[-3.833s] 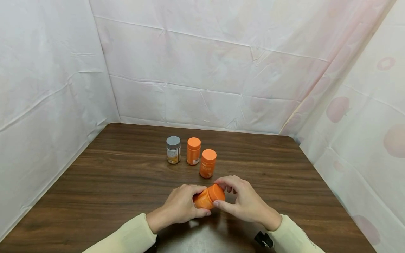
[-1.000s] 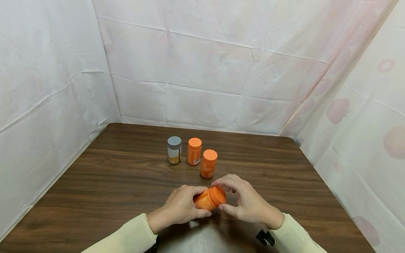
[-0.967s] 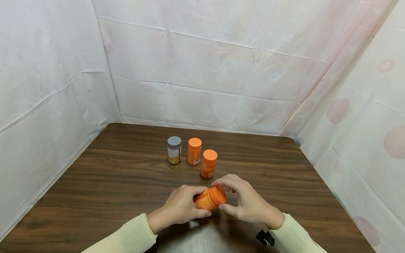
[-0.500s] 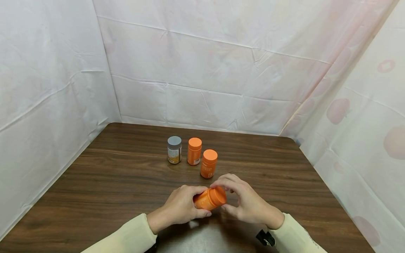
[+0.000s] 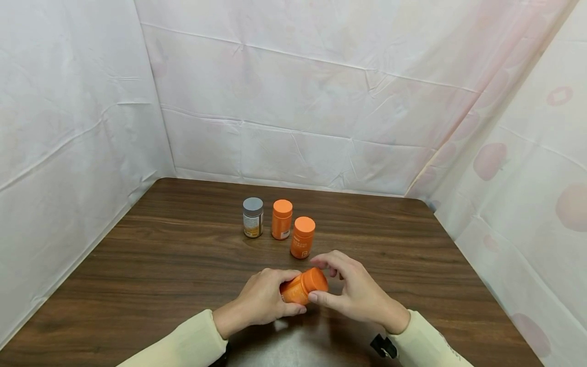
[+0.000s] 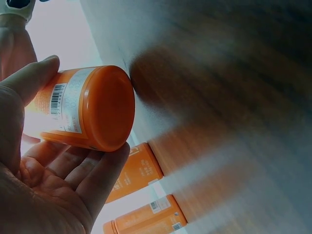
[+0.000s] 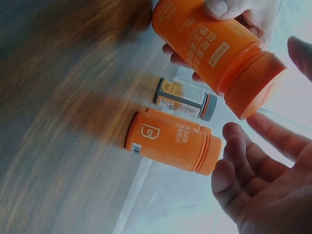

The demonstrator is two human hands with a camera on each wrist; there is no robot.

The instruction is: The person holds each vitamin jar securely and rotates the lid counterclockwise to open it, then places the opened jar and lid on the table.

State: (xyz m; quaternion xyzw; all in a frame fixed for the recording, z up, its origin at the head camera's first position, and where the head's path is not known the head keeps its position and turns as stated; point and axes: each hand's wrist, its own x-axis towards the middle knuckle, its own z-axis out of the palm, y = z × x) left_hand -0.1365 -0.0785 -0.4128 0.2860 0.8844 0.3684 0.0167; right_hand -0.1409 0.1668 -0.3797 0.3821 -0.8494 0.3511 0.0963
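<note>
My left hand (image 5: 263, 298) grips the body of an orange pill bottle (image 5: 294, 291), tilted with its lid toward the right. In the left wrist view, the bottle's base and barcode label show between thumb and fingers. The bottle's orange lid (image 7: 256, 85) is on. Around that lid hovers my right hand (image 5: 355, 290), its fingers loosely bent. One fingertip is at or just beside the lid's rim in the right wrist view, while the thumb (image 7: 301, 56) stands apart from it.
Two more orange bottles, a nearer one (image 5: 302, 238) and a farther one (image 5: 282, 219), stand upright beyond the hands. A grey-lidded bottle (image 5: 252, 217) is to their left. All are on a dark wooden table (image 5: 183, 244), with white sheeting (image 5: 293, 92) around its far sides.
The left hand and its bottle have stayed nearly in place. Over the last half second the right fingers have spread and shifted around the lid, the thumb moving left.
</note>
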